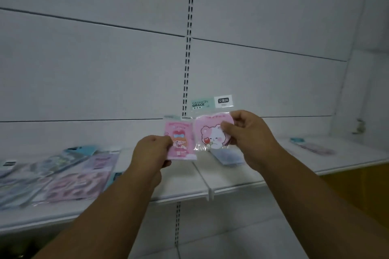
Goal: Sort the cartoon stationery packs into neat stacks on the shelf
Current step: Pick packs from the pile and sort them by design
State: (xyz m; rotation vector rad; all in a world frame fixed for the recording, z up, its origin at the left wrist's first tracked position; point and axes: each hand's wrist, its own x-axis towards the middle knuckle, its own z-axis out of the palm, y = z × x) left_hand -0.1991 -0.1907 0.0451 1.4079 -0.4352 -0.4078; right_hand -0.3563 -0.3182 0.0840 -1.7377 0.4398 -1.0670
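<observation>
I hold two packs up in front of the white shelf (pixel 189 183). My left hand (pixel 151 153) grips a pink pack with a cartoon girl (pixel 182 139) by its left edge. My right hand (pixel 250 136) pinches a clear-wrapped pink pack with a white bear (pixel 210 132), whose header card reads FASHION GRACE. The two packs sit side by side, edges nearly touching. A pale blue pack (pixel 227 157) lies on the shelf below my right hand, partly hidden.
Several overlapping packs in purple, pink and blue (pixel 69 174) lie spread over the shelf's left part. A single long pack (pixel 311 146) rests at the far right. A slotted upright (pixel 188 48) runs up the white back wall.
</observation>
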